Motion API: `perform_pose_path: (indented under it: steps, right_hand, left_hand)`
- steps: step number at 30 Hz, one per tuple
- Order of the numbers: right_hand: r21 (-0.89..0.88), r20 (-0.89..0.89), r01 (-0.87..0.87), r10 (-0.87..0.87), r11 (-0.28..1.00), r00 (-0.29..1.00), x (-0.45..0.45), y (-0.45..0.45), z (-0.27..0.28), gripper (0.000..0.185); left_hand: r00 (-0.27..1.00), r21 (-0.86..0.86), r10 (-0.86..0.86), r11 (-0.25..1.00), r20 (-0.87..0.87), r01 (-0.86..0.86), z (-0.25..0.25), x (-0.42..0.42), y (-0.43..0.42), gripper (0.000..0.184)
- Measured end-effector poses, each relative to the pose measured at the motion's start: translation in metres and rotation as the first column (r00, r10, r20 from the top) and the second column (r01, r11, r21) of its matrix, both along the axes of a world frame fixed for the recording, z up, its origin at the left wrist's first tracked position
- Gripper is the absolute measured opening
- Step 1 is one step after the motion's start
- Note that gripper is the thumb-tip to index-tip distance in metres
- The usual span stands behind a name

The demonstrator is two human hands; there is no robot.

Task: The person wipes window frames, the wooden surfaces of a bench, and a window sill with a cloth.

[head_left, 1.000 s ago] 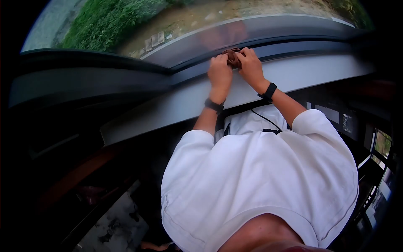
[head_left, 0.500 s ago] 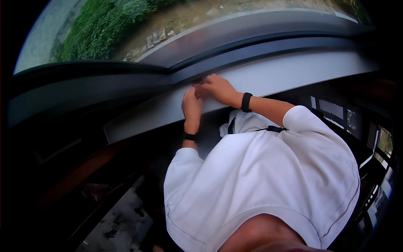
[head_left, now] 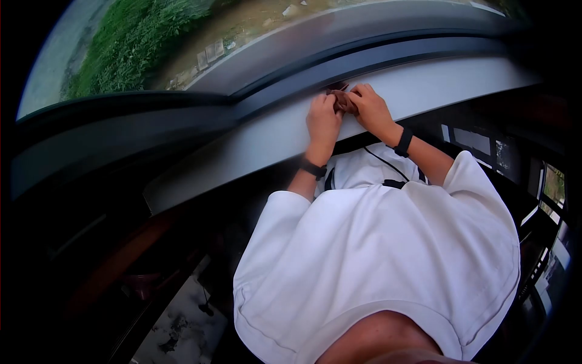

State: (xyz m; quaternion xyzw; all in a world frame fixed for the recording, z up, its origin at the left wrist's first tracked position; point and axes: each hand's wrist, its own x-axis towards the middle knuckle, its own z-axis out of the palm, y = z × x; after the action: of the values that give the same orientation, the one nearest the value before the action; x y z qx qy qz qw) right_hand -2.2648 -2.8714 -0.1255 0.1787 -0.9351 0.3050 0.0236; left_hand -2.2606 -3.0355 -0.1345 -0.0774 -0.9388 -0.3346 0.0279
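Note:
Over a white window sill [head_left: 436, 88], both hands meet at a small, thin, reddish-brown piece [head_left: 344, 102] that looks folded or crumpled; its kind I cannot make out. My left hand [head_left: 324, 120] pinches its left side, fingers closed. From the right, my right hand [head_left: 373, 113] grips the other side with curled fingers. Parts of the piece are hidden behind the fingers, and a dark tip of it points up toward the window frame. A black band circles each wrist.
The dark window frame [head_left: 279, 88] runs along the sill's far side, with shrubs [head_left: 139, 42] and bare ground beyond the glass. A pale, dark-blotched surface [head_left: 182, 321] lies low at left. Framed panels [head_left: 473, 141] show at the right.
Both hands have shifted right along the sill, carrying the brown piece, which now shows more clearly between the fingers. The view has tilted slightly.

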Motion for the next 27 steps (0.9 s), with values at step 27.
perform_pose_path:
  steps: [27]
  right_hand:
    - [0.083,0.03,0.141,-0.144,0.987,0.989,0.027,0.046,0.012,0.024]
  left_hand:
    - [0.993,0.073,-0.103,0.992,0.055,0.098,0.006,0.008,0.053,0.019]
